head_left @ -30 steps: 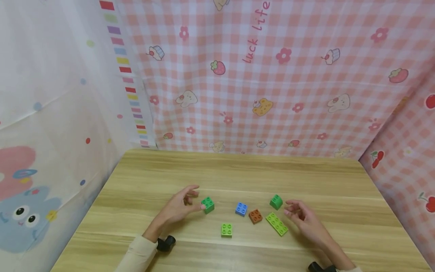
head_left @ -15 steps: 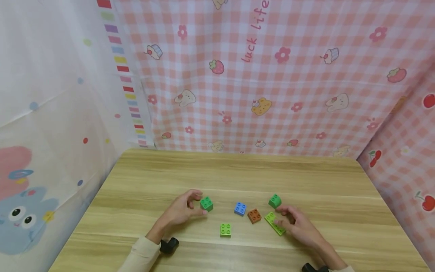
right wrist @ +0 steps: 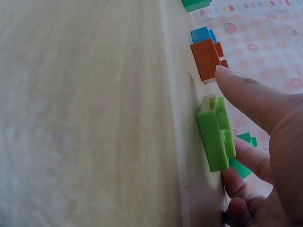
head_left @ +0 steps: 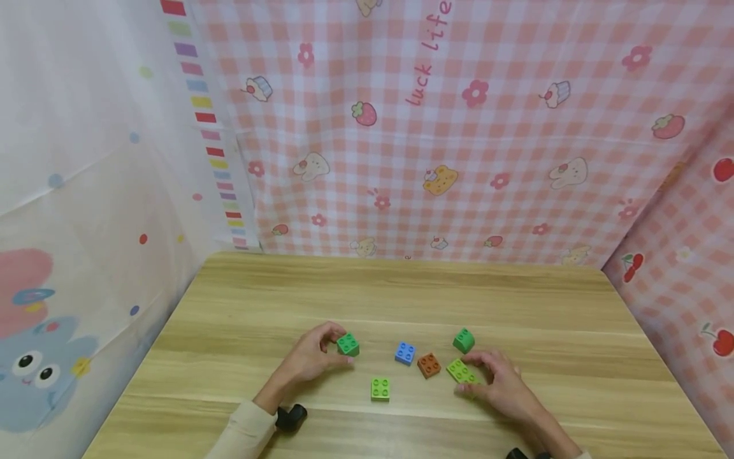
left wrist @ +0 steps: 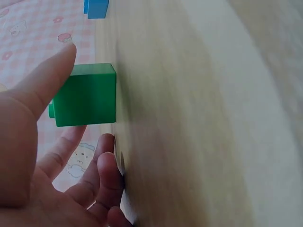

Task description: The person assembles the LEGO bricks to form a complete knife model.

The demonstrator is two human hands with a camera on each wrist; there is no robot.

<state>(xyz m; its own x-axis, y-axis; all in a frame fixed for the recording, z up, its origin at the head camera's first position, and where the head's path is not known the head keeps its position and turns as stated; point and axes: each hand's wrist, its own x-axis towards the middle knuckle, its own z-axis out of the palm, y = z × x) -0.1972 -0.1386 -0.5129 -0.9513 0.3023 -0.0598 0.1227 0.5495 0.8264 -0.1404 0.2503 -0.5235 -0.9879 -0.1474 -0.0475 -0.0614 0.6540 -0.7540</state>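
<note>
My left hand [head_left: 314, 354] is spread around a green 2x2 block [head_left: 348, 345] on the table. In the left wrist view the thumb overlaps an upper corner of this tall green block [left wrist: 86, 97], and the fingers [left wrist: 108, 172] lie loosely bent below it. At the right, my right hand [head_left: 501, 380] straddles a lime-green 2x4 block [head_left: 460, 371], its thumb covering the near end in the head view. The right wrist view shows the lime block [right wrist: 213, 142] between thumb and index finger, with a gap on the thumb side.
Between the hands lie a blue block [head_left: 404, 353], a brown block [head_left: 429, 365] and, nearer, a lime-green 2x2 block [head_left: 380, 389]. A green rounded-top block [head_left: 464, 340] sits just beyond the right hand. A checked cloth [head_left: 401, 146] hangs behind the wooden table [head_left: 287, 287].
My right hand has moved left and closer, from beside the lime-green 2x4 block to around it. My left hand has shifted slightly right, its fingers now on both sides of the green block.
</note>
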